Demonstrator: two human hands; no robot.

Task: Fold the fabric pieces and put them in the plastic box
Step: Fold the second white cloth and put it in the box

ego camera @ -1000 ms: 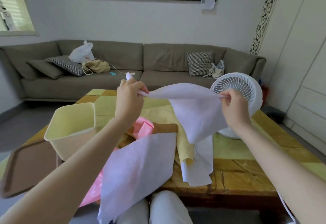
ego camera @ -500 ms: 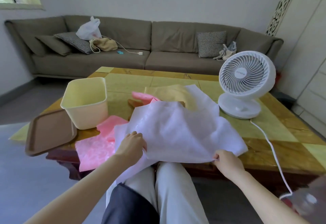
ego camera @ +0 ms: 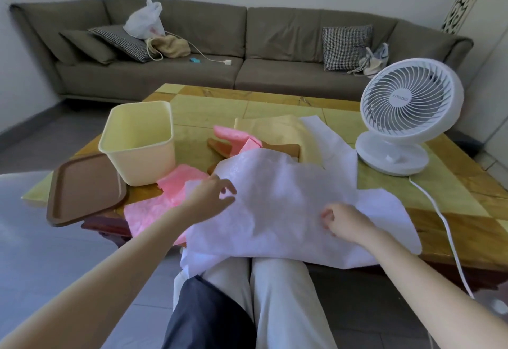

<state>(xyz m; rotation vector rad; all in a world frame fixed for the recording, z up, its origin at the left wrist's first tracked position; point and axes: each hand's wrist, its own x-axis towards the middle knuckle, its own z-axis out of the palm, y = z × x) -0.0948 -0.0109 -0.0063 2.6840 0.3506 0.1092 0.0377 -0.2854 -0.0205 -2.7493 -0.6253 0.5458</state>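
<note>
the thin white nonwoven fabric sheet [ego camera: 275,197] looks light and limp; pinch its corners. left hand [ego camera: 211,197] rests loose-fingered on it; right hand [ego camera: 346,222] curls, grip unclear.

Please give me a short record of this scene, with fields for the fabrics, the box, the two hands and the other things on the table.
white fabric: unfolded, spread over the near edge of the table and the person's lap
left hand: on its left part; grip unclear
right hand: on its right part, fingers curled; grip unclear
pink fabric: unfolded, partly under the white fabric
yellow fabric: behind, partly covered
plastic box: upright, no fabric visible inside
brown tray: left of the box
fan: on the table's right side
</note>
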